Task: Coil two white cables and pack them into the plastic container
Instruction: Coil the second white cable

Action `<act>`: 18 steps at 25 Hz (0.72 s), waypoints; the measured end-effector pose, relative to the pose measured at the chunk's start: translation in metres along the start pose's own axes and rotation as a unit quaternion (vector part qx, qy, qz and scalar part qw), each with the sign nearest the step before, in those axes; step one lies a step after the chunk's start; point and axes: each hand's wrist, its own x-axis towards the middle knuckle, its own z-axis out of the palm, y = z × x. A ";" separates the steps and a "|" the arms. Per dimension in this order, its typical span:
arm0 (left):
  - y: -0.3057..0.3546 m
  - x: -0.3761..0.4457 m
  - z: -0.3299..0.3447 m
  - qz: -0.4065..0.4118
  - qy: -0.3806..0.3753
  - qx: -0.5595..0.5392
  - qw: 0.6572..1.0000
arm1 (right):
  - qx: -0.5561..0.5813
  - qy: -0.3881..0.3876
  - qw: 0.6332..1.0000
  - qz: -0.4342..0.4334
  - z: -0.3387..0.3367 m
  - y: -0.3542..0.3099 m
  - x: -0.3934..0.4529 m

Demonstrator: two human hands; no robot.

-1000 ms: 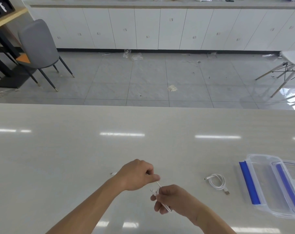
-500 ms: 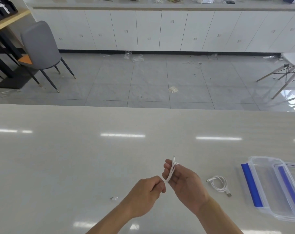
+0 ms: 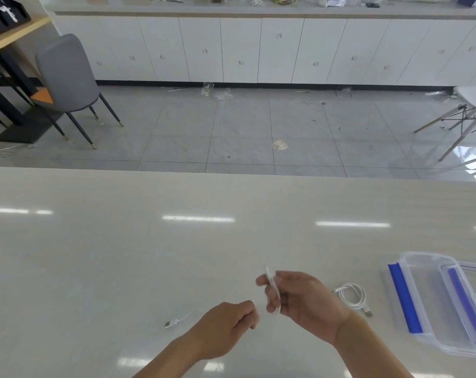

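Note:
My right hand (image 3: 302, 304) holds up a small bundle of white cable (image 3: 272, 290), its loops wound around the fingers and blurred by motion. My left hand (image 3: 228, 326) sits just left of it with curled fingers gripping the same cable's free run. That cable's loose USB end (image 3: 174, 322) lies on the table left of my left hand. A second white cable (image 3: 352, 297) lies coiled on the table to the right. The clear plastic container (image 3: 411, 259) with blue clips stands at the far right, its lid (image 3: 466, 270) resting in it.
The pale glossy table (image 3: 149, 241) stretches wide to the left and back. Beyond its far edge are a tiled floor with litter, a grey chair (image 3: 67, 77), a white chair (image 3: 474, 102) and white cabinets.
My right hand rose from low over the table and turned palm-up with the cable bundle. My left hand dropped below and left of it. The loose USB end shifted right.

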 end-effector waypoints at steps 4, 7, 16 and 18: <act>-0.001 0.015 -0.024 -0.007 -0.041 0.138 0.990 | -0.300 -0.093 0.946 0.082 0.006 0.004 -0.009; -0.005 0.023 -0.047 -0.033 -0.016 0.195 0.980 | -0.521 -0.012 0.843 0.131 0.010 0.016 -0.006; 0.024 0.016 -0.029 -0.023 0.067 -0.046 0.996 | -0.146 0.194 0.969 -0.036 0.002 0.030 0.019; 0.025 0.013 -0.020 -0.028 0.055 -0.118 0.991 | -0.005 0.181 0.983 -0.040 0.000 0.026 0.019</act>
